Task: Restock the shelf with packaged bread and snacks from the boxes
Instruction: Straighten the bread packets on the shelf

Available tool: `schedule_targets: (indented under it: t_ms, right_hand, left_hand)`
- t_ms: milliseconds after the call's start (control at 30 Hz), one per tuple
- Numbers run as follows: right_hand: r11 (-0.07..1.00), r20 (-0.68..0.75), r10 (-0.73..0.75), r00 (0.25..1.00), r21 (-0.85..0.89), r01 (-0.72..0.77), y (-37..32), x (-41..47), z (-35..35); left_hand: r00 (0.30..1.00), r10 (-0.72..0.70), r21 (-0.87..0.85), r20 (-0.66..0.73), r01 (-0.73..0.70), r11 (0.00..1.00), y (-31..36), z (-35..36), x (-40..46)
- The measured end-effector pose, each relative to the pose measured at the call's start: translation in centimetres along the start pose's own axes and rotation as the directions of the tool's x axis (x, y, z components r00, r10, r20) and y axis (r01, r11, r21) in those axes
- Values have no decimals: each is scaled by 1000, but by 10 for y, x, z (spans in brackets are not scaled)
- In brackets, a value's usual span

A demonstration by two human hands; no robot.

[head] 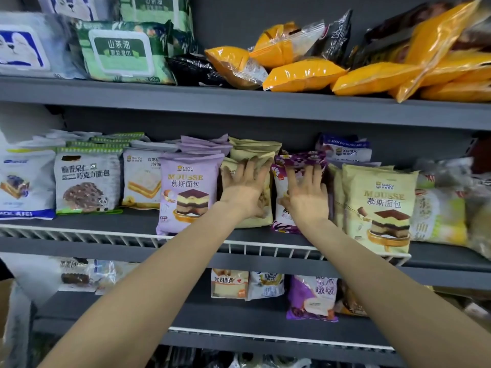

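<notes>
On the middle shelf point(138, 221), my left hand point(245, 185) lies flat with spread fingers against a pale yellow bread pack point(253, 152) standing upright. My right hand point(308, 192) presses the same way on a purple and white flowered pack point(300, 159) beside it. A lilac mousse bread pack point(188, 192) stands to the left of my hands, leaning over the wire rail. A yellow mousse bread pack point(380, 205) stands to the right. No boxes are clearly in view.
A white wire rail point(265, 248) runs along the middle shelf's front. Orange snack bags point(303, 74) and green wet-wipe packs point(119, 51) fill the top shelf. More bread packs point(310, 298) stand on the lower shelf. Grey chocolate-bread packs point(85, 179) stand at left.
</notes>
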State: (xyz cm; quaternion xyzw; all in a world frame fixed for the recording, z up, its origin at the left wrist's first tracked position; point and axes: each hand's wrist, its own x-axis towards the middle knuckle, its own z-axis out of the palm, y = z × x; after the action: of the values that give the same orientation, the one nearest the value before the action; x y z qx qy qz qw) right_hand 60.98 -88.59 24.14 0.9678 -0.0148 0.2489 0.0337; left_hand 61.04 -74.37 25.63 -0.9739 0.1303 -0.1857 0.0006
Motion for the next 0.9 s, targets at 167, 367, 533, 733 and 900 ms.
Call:
schedule_targets:
  t_ms: [167,367,533,733,900]
  right_hand:
    - [994,19,-90,996,69,88,7,-2,-1]
    - [963,363,-241,900,-23,267,40,16,-54]
    - [914,324,-308,894,-158,373,41,30,-51]
    - [954,396,-294,870,65,293,41,27,-44]
    - [962,303,-272,913,67,264,40,22,-35]
  left_hand:
    - [991,133,119,11,-133,984,25,-5,15]
    - [978,78,206,195,-118,971,40,-14,34]
    - [982,104,-75,156,-93,993,37,-29,48]
    - [991,107,-148,83,-93,985,43,-26,87]
    - [958,24,-6,285,-23,1000,48,-16,115]
